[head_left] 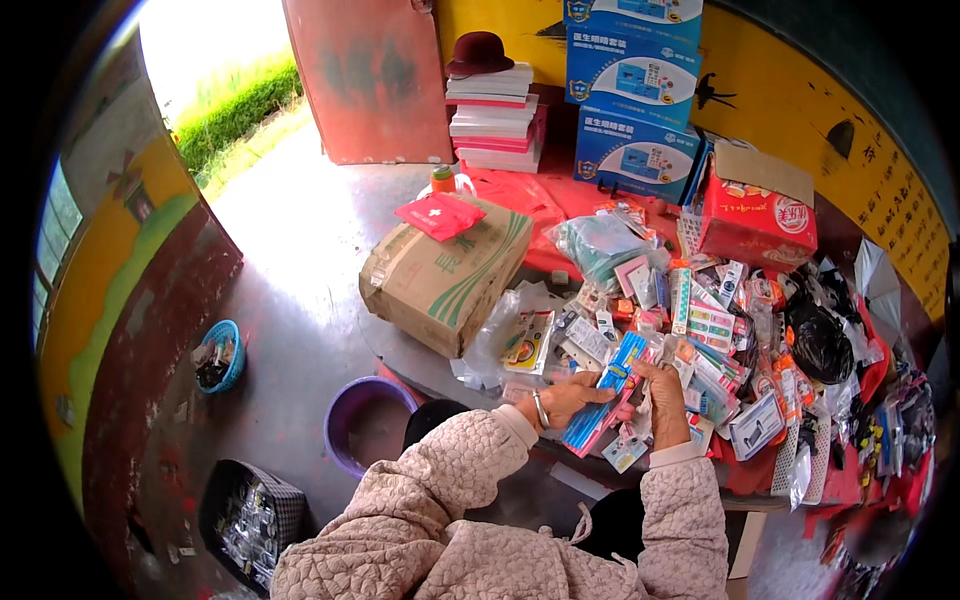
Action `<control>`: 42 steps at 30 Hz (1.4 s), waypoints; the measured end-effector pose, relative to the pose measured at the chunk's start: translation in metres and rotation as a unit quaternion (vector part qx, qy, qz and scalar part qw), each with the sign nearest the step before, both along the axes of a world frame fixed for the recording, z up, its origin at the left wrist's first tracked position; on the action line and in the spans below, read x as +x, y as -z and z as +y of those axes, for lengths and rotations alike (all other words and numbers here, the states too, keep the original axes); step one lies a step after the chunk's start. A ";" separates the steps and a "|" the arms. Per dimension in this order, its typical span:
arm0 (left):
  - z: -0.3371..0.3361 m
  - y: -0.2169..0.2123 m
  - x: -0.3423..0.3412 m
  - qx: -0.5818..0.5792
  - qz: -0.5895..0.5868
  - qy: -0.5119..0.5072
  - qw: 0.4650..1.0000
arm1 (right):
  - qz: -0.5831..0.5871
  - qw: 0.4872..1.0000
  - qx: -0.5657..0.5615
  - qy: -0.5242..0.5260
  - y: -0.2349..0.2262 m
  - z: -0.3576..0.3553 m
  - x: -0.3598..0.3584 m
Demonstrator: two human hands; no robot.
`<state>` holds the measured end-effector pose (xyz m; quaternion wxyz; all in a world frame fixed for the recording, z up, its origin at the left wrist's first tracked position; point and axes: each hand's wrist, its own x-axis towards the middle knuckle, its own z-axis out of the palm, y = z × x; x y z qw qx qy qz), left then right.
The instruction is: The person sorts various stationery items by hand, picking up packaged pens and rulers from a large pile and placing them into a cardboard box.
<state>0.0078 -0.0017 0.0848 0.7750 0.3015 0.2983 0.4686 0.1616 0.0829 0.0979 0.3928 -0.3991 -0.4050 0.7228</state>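
Both my hands hold one long blue packet (607,393) over the front edge of a crowded table. My left hand (572,398), with a metal bangle on its wrist, grips the packet's near end from the left. My right hand (662,400) closes on it from the right, fingers pointing up. Both my sleeves are pale pink and quilted. Around the hands lie several small carded and bagged goods (715,345) in a loose heap. A flat packet with a yellow picture (528,342) lies just left of the heap.
A brown cardboard box (445,272) with a red pouch on top stands at the table's left. Blue cartons (632,100), stacked books and a dark hat stand behind. A red carton (755,220) sits at the right. On the floor are a purple bucket (365,420), a blue basket (218,355) and a black crate (248,515).
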 end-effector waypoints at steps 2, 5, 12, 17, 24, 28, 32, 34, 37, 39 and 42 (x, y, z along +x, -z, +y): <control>0.002 0.006 -0.002 0.011 -0.011 -0.017 1.000 | 0.007 1.000 -0.005 0.016 -0.003 0.000 -0.001; 0.002 0.007 -0.006 -0.065 -0.030 -0.064 0.995 | 0.022 0.998 0.031 0.056 -0.001 -0.002 -0.004; -0.001 0.003 0.007 -0.022 -0.034 -0.086 0.995 | -0.068 0.974 0.178 0.123 -0.010 -0.015 -0.016; 0.007 0.010 0.003 -0.009 0.051 -0.126 0.991 | -0.105 0.976 0.124 0.145 0.007 0.003 -0.009; 0.011 0.019 -0.006 -0.033 -0.087 -0.128 0.987 | -0.018 0.968 0.150 0.199 -0.001 0.015 0.020; 0.010 0.012 -0.002 -0.015 -0.049 -0.131 0.990 | -0.238 0.738 0.631 0.029 -0.001 -0.019 -0.015; 0.004 0.011 -0.015 0.009 0.014 -0.036 0.999 | -0.294 0.729 0.615 0.063 -0.003 -0.010 -0.009; 0.000 0.005 -0.006 0.029 0.005 -0.064 0.998 | -0.320 0.816 0.461 0.137 0.009 0.019 0.007; -0.001 -0.002 -0.006 0.010 -0.033 -0.090 0.995 | -0.076 0.939 0.161 0.296 0.032 0.060 0.033; 0.001 0.007 -0.012 -0.003 -0.038 -0.124 0.992 | 0.106 0.952 -0.003 0.287 0.028 0.048 0.027; 0.005 0.009 -0.008 -0.023 -0.056 -0.167 0.984 | 0.085 0.983 -0.070 0.145 0.034 0.026 0.021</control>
